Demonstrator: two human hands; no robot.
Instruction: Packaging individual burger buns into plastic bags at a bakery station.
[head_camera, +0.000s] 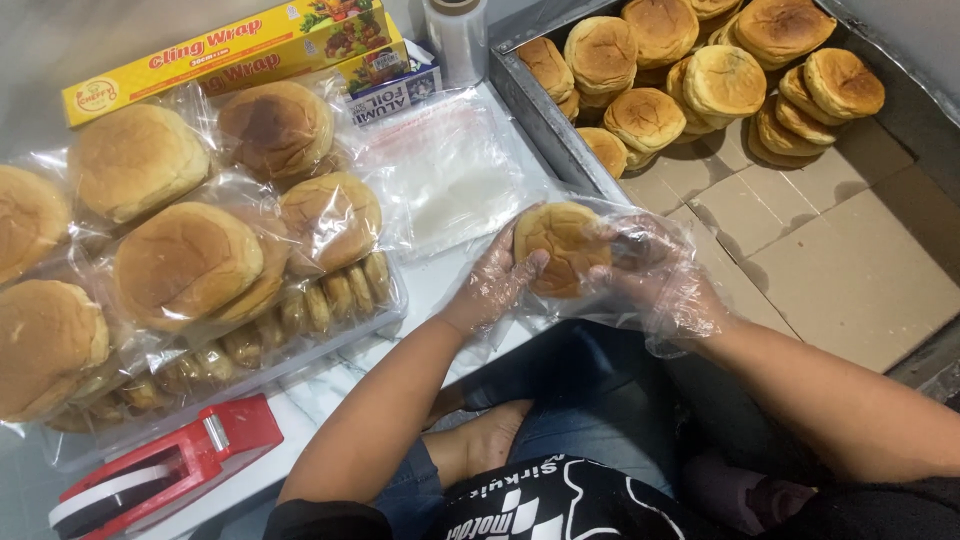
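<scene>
Both my hands wear thin clear plastic gloves. My left hand (492, 285) grips the near left side of a round golden bun (558, 243) that sits inside a clear plastic bag (655, 232). My right hand (665, 285) holds the bag and the bun from the right. The bun and bag hover over the edge between the white table (430, 280) and the metal tray (525, 90).
Bagged buns (185, 262) pile up on the left of the table, with a stack of flat clear bags (450, 175) beside them. A red tape dispenser (165, 470) lies at the near left. Yellow wrap boxes (230, 50) stand at the back. Unwrapped buns (700, 70) fill the cardboard-lined tray's far end.
</scene>
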